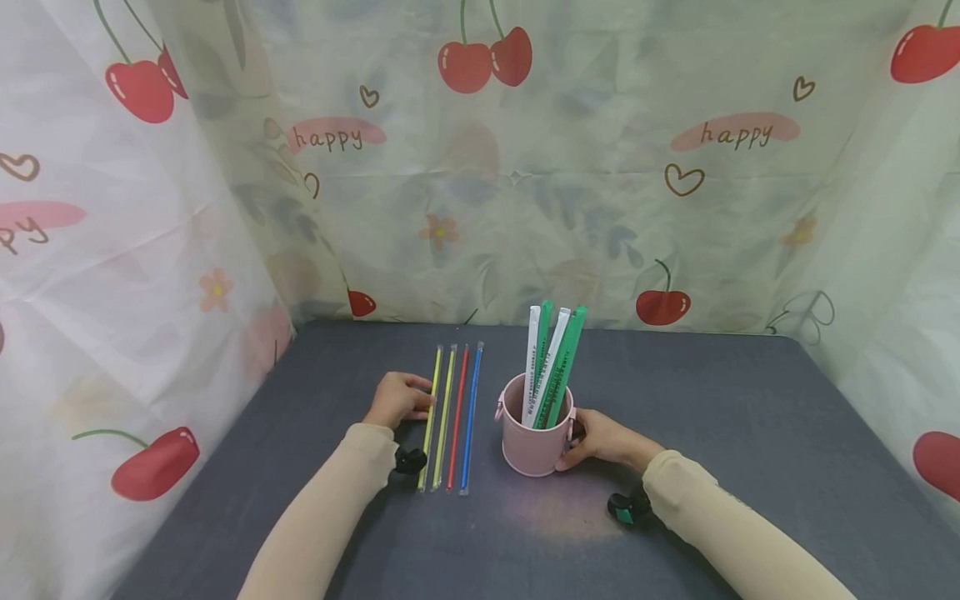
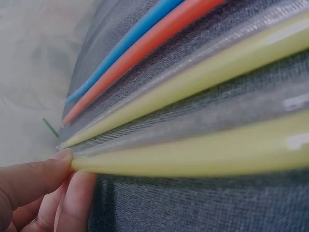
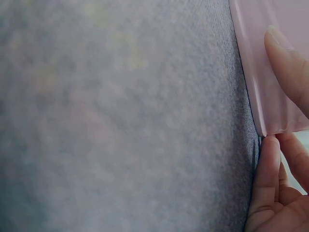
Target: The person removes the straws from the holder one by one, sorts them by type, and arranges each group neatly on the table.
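Note:
Four slim straws in clear wrappers lie side by side on the dark table. My left hand (image 1: 400,398) is at the leftmost yellow straw (image 2: 193,157), with thumb and fingertips pinching its end in the left wrist view. Beside it lie a second yellow straw (image 1: 445,417), a red straw (image 1: 457,421) and a blue straw (image 1: 472,421). A small pink bucket (image 1: 529,450) stands upright to the right. My right hand (image 1: 606,437) holds its right side, thumb (image 3: 287,67) against the wall. Paper-wrapped sticks, white (image 1: 532,350) and green (image 1: 567,358), lean inside the bucket.
The dark tabletop (image 1: 712,400) reaches back to a cherry-print curtain (image 1: 517,208), which also hangs at both sides. A black wrist camera (image 1: 410,461) sits on the left wrist and another black camera (image 1: 628,507) on the right.

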The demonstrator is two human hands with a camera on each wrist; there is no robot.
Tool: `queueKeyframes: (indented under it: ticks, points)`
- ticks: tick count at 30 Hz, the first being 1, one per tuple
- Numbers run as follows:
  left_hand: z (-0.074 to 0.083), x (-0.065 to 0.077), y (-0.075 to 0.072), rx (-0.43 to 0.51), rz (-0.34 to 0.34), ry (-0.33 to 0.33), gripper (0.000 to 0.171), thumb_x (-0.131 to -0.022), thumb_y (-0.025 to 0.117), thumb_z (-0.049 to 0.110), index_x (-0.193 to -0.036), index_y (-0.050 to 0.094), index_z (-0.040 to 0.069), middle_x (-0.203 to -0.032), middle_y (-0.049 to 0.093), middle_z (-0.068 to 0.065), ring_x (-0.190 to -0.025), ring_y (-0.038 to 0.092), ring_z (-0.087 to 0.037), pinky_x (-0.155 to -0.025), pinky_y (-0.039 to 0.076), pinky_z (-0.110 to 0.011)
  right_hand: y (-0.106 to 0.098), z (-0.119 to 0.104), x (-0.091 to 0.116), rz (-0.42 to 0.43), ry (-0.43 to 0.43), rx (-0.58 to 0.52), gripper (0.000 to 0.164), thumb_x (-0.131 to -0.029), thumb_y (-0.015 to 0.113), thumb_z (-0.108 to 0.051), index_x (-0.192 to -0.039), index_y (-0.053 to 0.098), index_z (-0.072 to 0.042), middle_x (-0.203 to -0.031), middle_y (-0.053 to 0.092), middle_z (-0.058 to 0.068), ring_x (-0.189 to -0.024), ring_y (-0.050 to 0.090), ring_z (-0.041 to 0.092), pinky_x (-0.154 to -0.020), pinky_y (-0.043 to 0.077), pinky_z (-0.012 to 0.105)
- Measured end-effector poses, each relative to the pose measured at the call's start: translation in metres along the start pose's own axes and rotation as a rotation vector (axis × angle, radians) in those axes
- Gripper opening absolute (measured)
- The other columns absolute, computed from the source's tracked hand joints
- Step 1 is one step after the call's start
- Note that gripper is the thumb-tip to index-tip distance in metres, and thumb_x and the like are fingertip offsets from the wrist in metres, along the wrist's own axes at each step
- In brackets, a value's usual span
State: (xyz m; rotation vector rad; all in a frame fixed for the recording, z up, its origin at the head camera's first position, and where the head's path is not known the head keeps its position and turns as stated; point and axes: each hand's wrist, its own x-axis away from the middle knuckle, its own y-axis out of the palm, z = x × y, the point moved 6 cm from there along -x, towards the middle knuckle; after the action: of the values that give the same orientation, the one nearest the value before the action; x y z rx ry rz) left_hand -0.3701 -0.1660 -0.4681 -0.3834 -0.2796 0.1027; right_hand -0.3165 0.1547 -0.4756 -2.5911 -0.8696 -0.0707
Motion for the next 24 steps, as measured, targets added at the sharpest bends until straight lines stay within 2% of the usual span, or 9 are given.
queueKeyframes:
  ticks: [14,24]
  points:
    - [-0.0042,-0.0058,0.0024,-0.040,0.009,-0.017,0.027,-0.081,0.073,-0.003,-0.107,0.069,-0.001,-0.086,0.069,-0.017,-0.064,0.067,-0.018,-0.054,0.059,-0.031,0.0005,0.0027,-0.0012,-0.008,0.010,0.000,0.072,-0.072,0.084,-0.010,-0.133,0.047,0.004,-0.107,0.057,0.005,-0.090,0.050,0.016,-0.074,0.046,0.025]
    - [-0.0029,-0.0049,0.0036,-0.070,-0.006,-0.020,0.029,-0.080,0.075,-0.004,-0.108,0.069,0.000,-0.089,0.070,-0.017,-0.066,0.068,-0.018,-0.054,0.059,-0.030,0.0007,-0.0010,-0.0002,-0.010,-0.008,-0.019,0.069,-0.073,0.083,-0.004,-0.131,0.048,0.006,-0.102,0.057,0.006,-0.087,0.050,0.018,-0.072,0.046,0.026]
